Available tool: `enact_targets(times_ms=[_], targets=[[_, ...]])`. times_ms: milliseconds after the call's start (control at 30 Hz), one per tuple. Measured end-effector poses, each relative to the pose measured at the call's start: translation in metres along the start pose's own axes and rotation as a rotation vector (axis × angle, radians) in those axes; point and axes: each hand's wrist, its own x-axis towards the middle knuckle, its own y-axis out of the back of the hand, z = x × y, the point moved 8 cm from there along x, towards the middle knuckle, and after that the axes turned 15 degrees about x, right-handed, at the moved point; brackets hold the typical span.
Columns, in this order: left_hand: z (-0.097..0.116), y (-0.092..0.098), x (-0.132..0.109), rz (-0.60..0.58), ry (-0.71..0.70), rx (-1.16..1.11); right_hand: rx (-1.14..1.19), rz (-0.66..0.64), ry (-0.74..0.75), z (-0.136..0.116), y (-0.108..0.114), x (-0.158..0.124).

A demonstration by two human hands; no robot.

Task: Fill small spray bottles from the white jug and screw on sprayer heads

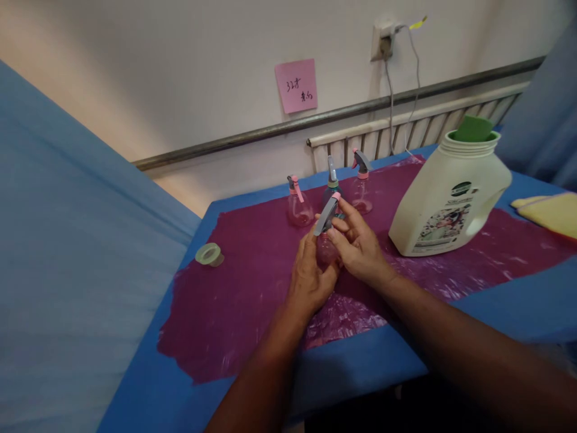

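Note:
A small clear pinkish spray bottle (325, 249) with a grey and pink trigger head (326, 216) is between my hands, above the purple plastic sheet. My left hand (309, 273) wraps round the bottle's body. My right hand (360, 249) grips the trigger head, thumb and fingers closed on it near the neck. Just behind stand a pink-headed spray bottle (301, 210), a teal spray bottle (332, 187) partly hidden by my fingers, and another clear spray bottle (362, 192) with a grey and pink head.
A large cream detergent bottle (444, 204) with green in its mouth stands to the right. A pale green cap (208, 254) lies at left on the purple sheet (243, 313). Yellow cloth (547, 213) rests at far right. A blue curtain hangs left; wall and rail are behind.

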Motion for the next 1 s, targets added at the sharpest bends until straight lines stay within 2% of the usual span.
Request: enact_targets(times_ms=[167,367,467,600,800,900,1000], targets=[[0.002,0.002,0.000,-0.006,0.022,0.028,-0.016,0.066,0.045,-0.003,0.008,0.005],[0.004,0.003,0.001,-0.012,0.020,0.016,-0.167,0.162,0.128,-0.012,0.008,0.004],[0.002,0.003,0.001,-0.018,0.023,0.006,-0.159,0.211,0.133,-0.008,0.007,0.005],[-0.001,0.003,0.002,-0.025,0.018,-0.003,-0.106,0.182,0.110,-0.002,0.006,0.005],[-0.002,0.001,0.001,-0.037,0.013,-0.018,-0.098,0.025,0.072,-0.007,-0.002,-0.004],[-0.002,0.001,0.000,-0.038,0.045,-0.020,-0.096,0.047,0.034,-0.006,0.001,-0.004],[-0.001,0.003,0.001,-0.027,0.049,-0.005,-0.125,0.102,0.070,-0.007,0.005,-0.001]])
